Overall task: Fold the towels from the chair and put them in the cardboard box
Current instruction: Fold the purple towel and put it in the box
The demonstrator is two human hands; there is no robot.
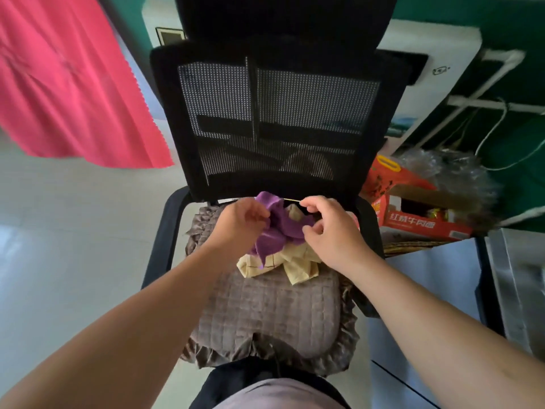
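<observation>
A crumpled purple towel (275, 228) hangs just above the chair (274, 119) seat, over a cream checked towel (290, 265) lying on the grey cushion (271, 314). The left hand (240, 224) pinches its left edge; the right hand (330, 231) pinches the upper edge. Both forearms reach forward. The red cardboard box (418, 214) stands right of the chair.

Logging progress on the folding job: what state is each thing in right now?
Purple towel: crumpled, held up by both hands.
Yellow towel: unfolded, heaped on the chair cushion.
Left hand: gripping the purple towel.
Right hand: pinching it.
Cardboard box: open.
</observation>
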